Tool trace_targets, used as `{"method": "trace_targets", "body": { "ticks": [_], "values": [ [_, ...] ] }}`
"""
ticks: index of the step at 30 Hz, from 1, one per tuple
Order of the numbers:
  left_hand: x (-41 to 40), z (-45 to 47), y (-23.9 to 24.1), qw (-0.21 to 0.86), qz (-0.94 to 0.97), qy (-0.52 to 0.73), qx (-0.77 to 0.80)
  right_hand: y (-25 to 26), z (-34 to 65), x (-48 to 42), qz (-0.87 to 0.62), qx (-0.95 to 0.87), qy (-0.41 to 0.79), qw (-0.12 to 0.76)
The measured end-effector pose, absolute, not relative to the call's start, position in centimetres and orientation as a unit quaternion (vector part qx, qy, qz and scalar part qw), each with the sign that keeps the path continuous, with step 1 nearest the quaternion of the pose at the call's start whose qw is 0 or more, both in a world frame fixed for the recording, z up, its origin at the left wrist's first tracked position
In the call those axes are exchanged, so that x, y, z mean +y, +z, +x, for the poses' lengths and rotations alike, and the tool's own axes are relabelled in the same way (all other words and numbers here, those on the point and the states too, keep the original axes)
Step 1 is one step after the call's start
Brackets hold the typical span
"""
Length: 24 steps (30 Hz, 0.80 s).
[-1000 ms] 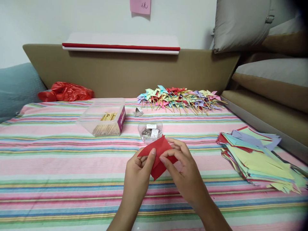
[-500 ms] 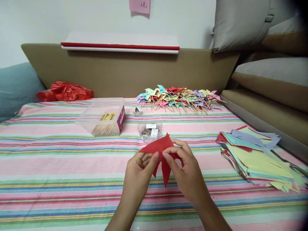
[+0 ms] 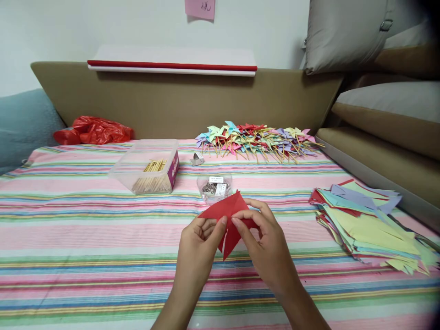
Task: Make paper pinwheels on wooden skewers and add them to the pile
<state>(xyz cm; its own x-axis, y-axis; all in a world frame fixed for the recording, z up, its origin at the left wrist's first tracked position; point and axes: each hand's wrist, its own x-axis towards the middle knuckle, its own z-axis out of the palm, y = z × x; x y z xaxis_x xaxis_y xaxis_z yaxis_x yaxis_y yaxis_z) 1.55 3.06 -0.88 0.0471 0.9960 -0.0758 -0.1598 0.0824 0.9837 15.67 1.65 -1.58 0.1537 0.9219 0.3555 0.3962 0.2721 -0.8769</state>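
Note:
Between my two hands is a red paper pinwheel (image 3: pixel 228 207), slit and partly folded, held above the striped cloth. My left hand (image 3: pixel 199 245) is closed, its thumb pressing the paper near the centre. My right hand (image 3: pixel 266 233) is closed too, with thumb and index finger pinching the paper beside the left thumb. One pointed flap hangs below the thumbs, and a slit shows next to it. Just beyond the paper stands a clear plastic container (image 3: pixel 215 189) of small metal pieces with white labels.
A clear box (image 3: pixel 144 158) of wooden sticks stands left, near a small metal piece (image 3: pixel 197 159). Finished pinwheels (image 3: pixel 257 140) lie piled at the back. Cut coloured paper (image 3: pixel 374 224) is stacked right, partly covering scissors (image 3: pixel 421 238). A red plastic bag (image 3: pixel 94 130) lies back left.
The lower hanging flap of the red paper has swung left and up, and now looks broader. Both hands keep almost the same place and grip.

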Motion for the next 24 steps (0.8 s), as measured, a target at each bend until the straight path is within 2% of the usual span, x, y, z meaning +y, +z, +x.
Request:
{"method": "trace_targets", "body": {
  "ticks": [7,13,16,24],
  "values": [
    [3.03,1.57,-0.77,0.584,0.424,0.515,0.463,-1.82,15.63,1.84,-0.552,-0.585,0.238,0.544],
    [3.29,1.27,-1.30,0.615,0.366,0.540,0.443,-1.85,15.61,1.92,-0.514,-0.454,0.426,0.590],
    [3.53,1.16,-1.65,0.634,0.338,0.541,0.437,-1.95,15.46,2.02,-0.496,-0.423,0.472,0.593],
    [3.53,1.15,-1.65,0.663,0.321,0.531,0.419,-2.57,15.02,2.16,-0.502,-0.432,0.457,0.594]
  ]
}}
